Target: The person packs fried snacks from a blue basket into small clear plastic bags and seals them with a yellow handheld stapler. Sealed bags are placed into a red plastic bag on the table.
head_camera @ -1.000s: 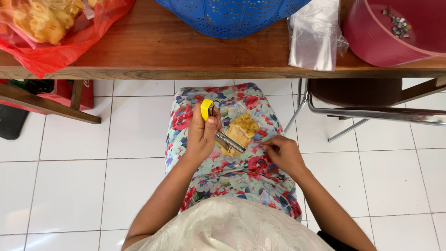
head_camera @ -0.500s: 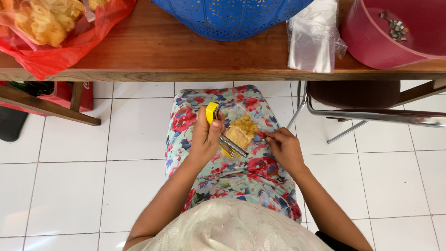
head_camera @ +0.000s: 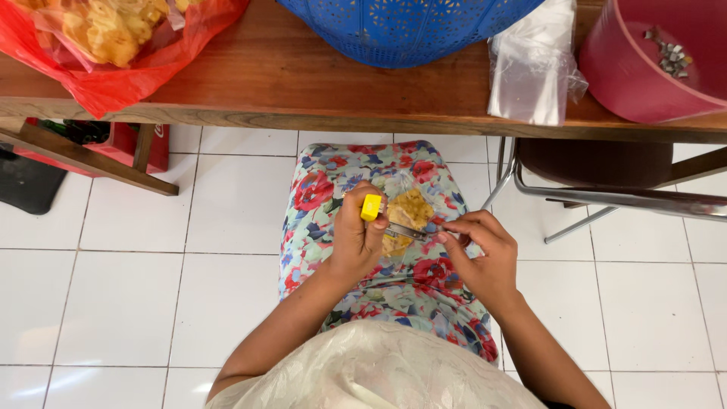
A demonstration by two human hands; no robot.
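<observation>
Over the floral lap [head_camera: 424, 288] we see the left hand [head_camera: 356, 242] with its grip closed around a yellow-ended stapler [head_camera: 382, 220]; the right hand [head_camera: 481, 254] pinches the edge of a small snack bag [head_camera: 405, 220] (clear plastic, yellow pieces inside), which lies on the lap below the table [head_camera: 303, 83]; if the pinch slackens, we judge the bag could slide off the knee, or the stapler could close crooked.

head view: single camera, worn on the person's head | faces steeply down over the lap and tiled floor [head_camera: 121, 303] | wooden table [head_camera: 303, 83] edge crosses the upper frame | hands sit near, mid-frame | no second view shares the scene
</observation>
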